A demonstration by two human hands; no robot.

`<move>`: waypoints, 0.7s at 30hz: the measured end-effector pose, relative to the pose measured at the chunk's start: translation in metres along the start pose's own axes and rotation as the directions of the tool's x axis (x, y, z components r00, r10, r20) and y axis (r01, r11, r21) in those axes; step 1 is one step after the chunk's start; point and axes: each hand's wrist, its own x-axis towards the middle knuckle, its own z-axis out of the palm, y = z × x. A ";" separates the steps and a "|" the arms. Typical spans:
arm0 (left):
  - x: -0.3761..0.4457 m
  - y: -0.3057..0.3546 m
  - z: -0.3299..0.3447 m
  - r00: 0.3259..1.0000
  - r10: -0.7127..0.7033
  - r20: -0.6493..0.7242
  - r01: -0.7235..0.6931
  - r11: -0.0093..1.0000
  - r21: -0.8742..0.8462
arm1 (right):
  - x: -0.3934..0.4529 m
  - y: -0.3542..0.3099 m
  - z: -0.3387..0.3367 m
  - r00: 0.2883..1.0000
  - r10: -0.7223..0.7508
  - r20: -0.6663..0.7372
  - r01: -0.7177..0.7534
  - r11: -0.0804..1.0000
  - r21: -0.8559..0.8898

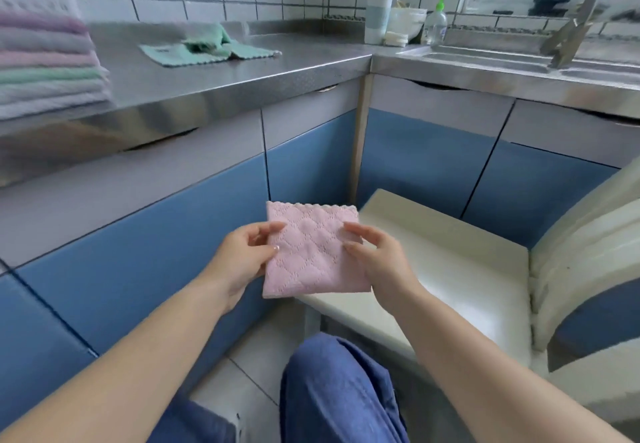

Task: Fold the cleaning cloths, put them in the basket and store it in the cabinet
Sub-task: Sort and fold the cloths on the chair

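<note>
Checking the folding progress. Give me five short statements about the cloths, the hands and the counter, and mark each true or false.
1. Both hands hold the pink cloth. True: the left hand grips its left edge and the right hand its right edge.
2. The pink cloth lies flat on the counter. False: it is held in the air in front of the blue cabinet doors.
3. A green cloth lies unfolded on the counter. True.
4. The stack of folded cloths sits beside the sink. False: it is at the far left of the counter; the sink is on the right.
5. A cabinet door stands open. False: all visible doors are shut.
</note>
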 end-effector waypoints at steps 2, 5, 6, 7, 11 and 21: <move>-0.001 0.014 -0.006 0.999 0.036 -0.028 -0.036 0.999 0.004 | 0.001 -0.015 0.007 0.999 -0.035 0.015 0.035 0.999 0.010; 0.016 0.025 -0.006 0.997 0.051 -0.056 -0.053 0.998 -0.027 | 0.020 -0.029 0.010 0.998 -0.054 0.011 0.054 0.998 0.017; 0.024 0.026 -0.004 0.997 0.052 -0.059 -0.055 0.998 -0.039 | 0.028 -0.031 0.010 0.999 -0.049 0.003 0.049 0.999 0.022; 0.037 0.023 -0.001 0.997 0.046 -0.063 -0.050 0.997 -0.051 | 0.043 -0.029 0.010 0.999 -0.036 -0.009 0.036 0.999 0.023; 0.092 0.012 0.014 0.998 -0.004 -0.063 -0.005 0.991 -0.137 | 0.095 -0.022 0.007 0.998 0.017 -0.053 -0.016 1.000 0.024; 0.163 0.100 0.056 0.978 -0.196 0.074 0.208 0.950 -0.233 | 0.147 -0.118 -0.029 0.966 0.161 -0.200 -0.178 0.982 -0.068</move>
